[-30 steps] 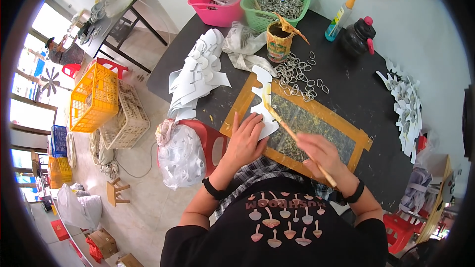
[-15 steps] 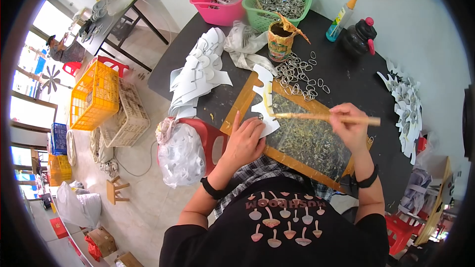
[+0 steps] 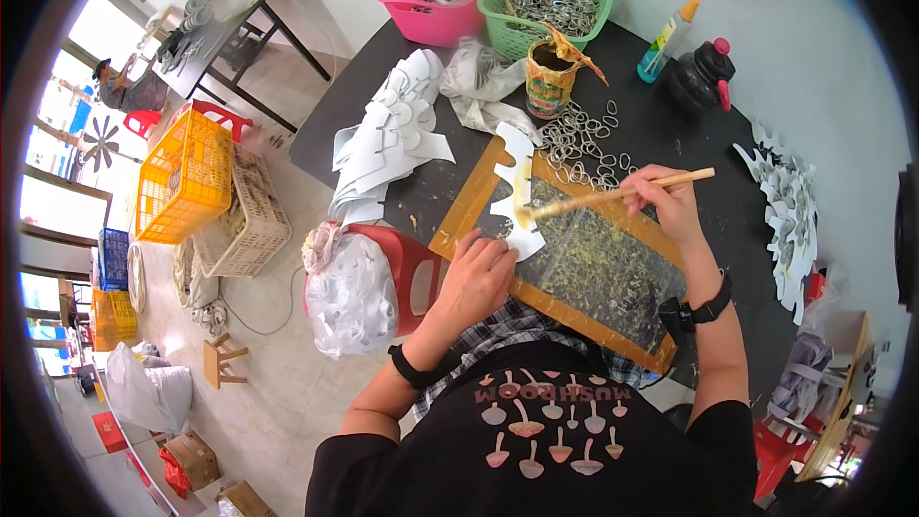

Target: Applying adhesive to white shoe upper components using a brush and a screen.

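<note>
A brush (image 3: 593, 199) is crossing above a taped board (image 3: 613, 273) on the dark table (image 3: 704, 139), its bristle end touching a notched white piece (image 3: 520, 182) that is lying over the board's left part, near a paste-crusted can (image 3: 549, 94). The right hand (image 3: 661, 203) is closing its fingers and thumb around the handle, clamping it well back from the bristles. The left hand (image 3: 476, 278) is resting its fingertips on the lower end of the piece, seemingly steadying it; whether the thumb is pinching an edge from beneath, one cannot tell. A yellowish band is running down the middle and right side of the piece, while the lower tip and the left-hand tabs are showing white, so coating is judged to be well under way but incomplete. No ring is sitting on this piece; loose metal rings (image 3: 579, 148) are lying beside the can, with many more filling a green basket (image 3: 498, 27). At left, a stack of white pieces (image 3: 392, 134) is showing no yellow on its visible faces and is probably awaiting work. At right, a heap of notched pieces (image 3: 785, 220) is lying well apart; whether those are finished is too unclear to tell.
</note>
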The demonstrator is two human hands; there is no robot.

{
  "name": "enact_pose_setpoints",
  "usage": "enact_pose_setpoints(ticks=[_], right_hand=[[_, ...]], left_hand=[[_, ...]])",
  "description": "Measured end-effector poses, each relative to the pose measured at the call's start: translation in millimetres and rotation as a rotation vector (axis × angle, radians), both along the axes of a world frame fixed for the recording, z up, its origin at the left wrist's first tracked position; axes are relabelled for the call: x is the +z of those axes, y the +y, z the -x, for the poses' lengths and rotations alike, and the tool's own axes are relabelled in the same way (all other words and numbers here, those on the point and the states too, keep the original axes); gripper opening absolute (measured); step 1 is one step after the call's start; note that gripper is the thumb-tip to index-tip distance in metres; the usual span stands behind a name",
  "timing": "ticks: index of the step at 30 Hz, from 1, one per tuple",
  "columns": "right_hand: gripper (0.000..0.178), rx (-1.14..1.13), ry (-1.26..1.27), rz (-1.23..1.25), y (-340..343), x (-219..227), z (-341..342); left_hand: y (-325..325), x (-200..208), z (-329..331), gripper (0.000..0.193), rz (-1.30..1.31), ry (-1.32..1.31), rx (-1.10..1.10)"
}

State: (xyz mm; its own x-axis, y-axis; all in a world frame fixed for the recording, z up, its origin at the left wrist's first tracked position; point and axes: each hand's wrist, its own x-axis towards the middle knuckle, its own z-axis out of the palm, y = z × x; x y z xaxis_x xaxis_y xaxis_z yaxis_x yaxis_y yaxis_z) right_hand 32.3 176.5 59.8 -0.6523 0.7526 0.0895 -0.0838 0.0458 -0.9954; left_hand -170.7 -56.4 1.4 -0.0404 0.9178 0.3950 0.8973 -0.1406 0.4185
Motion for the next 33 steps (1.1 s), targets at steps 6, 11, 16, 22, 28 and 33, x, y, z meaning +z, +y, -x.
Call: enact_pose_setpoints(ticks=[6,11,16,22,28,33], right_hand=[[0.017,0.03,-0.015,0.079,3.1,-6.4,2.4],[0.018,0.189,0.013,0.065,8.8,-8.8,-1.2],[0.017,0.258,0.036,0.035,6.7,-8.8,-1.6],[0.017,0.165,-0.07,0.074,-5.0,-8.5,-4.6],[0.017,0.046,-0.077,0.073,-1.3,-6.4,-12.6],[0.018,0.037,0.021,0.059,-0.1,-10.0,-19.3]], left_hand=[[0.8,1.4,0.3,0.018,-0.072,-0.005,-0.013],[0.9,2.4,-0.7,0.016,-0.075,0.017,-0.002],[0.4,1.0,-1.5,0.015,-0.079,0.034,0.014],[1.7,-2.5,-2.8,0.013,-0.112,0.044,0.031],[2.9,-1.4,-3.3,0.013,-0.124,0.016,0.049],[3.7,-0.1,-4.1,0.014,-0.13,-0.03,0.057]])
